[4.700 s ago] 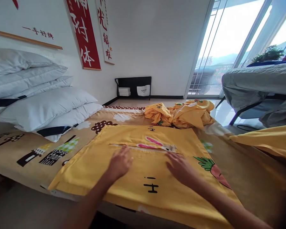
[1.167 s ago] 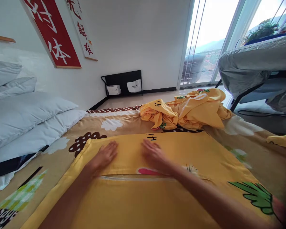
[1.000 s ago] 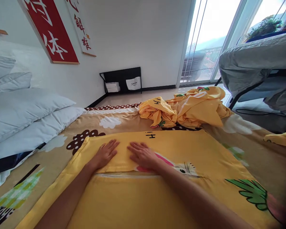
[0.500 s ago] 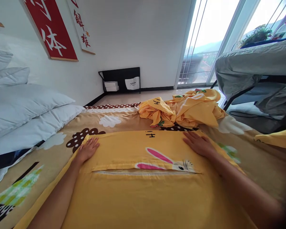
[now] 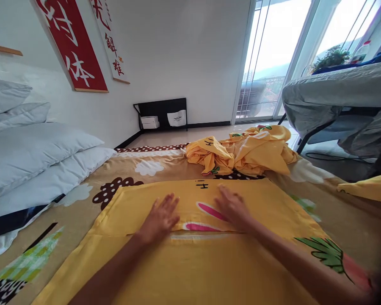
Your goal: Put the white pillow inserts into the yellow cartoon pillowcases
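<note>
A yellow pillowcase [image 5: 190, 267] lies spread out flat in front of me, printed with "Hi", pink-and-white rabbit ears and, at the lower right, a radish with green leaves. Across it runs a slit with a pale edge, partly covered by my forearms. My left hand [image 5: 161, 218] is over the cloth left of the rabbit ears, fingers stretched out. On the other side, my right hand [image 5: 235, 207] is over the ears, slightly blurred, its fingers also extended. Neither hand grips anything. Whether the palms press on the cloth or hover just above it, I cannot tell.
Crumpled yellow bedding [image 5: 257, 152] is heaped at the bed's far edge. White pillows [image 5: 44, 144] are stacked at the left on the patterned brown sheet [image 5: 174, 163]. Another yellow cloth [image 5: 368, 186] shows at the right. Behind stand a black shelf [image 5: 161, 108] and a plastic-covered table [image 5: 343, 84].
Both hands have moved inward from the pillowcase's far left and right corners toward its middle. The view has tilted slightly upward. The radish print now shows at the right.
</note>
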Demonstrator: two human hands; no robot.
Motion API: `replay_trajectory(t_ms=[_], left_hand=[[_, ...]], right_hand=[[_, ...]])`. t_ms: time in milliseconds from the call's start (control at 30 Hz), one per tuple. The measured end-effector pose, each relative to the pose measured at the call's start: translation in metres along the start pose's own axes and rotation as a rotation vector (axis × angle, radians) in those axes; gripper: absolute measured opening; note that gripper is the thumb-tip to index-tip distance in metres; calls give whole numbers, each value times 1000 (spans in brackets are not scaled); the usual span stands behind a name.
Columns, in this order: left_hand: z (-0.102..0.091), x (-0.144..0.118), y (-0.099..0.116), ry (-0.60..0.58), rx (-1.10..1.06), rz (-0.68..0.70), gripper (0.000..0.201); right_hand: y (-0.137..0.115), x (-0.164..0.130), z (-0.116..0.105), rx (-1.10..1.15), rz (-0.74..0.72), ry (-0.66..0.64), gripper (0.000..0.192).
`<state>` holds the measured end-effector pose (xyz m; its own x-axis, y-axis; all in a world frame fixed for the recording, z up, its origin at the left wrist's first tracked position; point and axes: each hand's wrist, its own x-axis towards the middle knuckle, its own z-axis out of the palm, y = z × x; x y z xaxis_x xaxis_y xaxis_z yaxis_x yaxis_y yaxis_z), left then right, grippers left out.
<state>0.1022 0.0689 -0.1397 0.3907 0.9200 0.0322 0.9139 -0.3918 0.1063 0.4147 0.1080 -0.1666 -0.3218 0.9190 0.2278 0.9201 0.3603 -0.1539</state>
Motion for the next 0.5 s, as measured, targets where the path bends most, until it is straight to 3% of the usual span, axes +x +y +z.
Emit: replay_trajectory(t_ms=[100,167,233,300,433,500], left_hand=[[9,-3,10,-146,-77,88,63],[9,-3,1,-168,-83,92,62],[6,-3,-17,-165,-68,49,61],[3,-4,-45,-143,-38,-73,60],[2,-12,-109,-50,42,-506,65],[3,-19,-129,-8,64,-645,68]], right_hand=[[-50,-13,3,152,-190,-161,59],[-50,-16,1,175,-211,-202,62],[-26,-15,-3,139,-139,-216,64],[15,-17,-7,77,5,-211,66],[101,-44,-12,-41,299,-168,67],[125,-54,-14,-76,331,-78,63]])
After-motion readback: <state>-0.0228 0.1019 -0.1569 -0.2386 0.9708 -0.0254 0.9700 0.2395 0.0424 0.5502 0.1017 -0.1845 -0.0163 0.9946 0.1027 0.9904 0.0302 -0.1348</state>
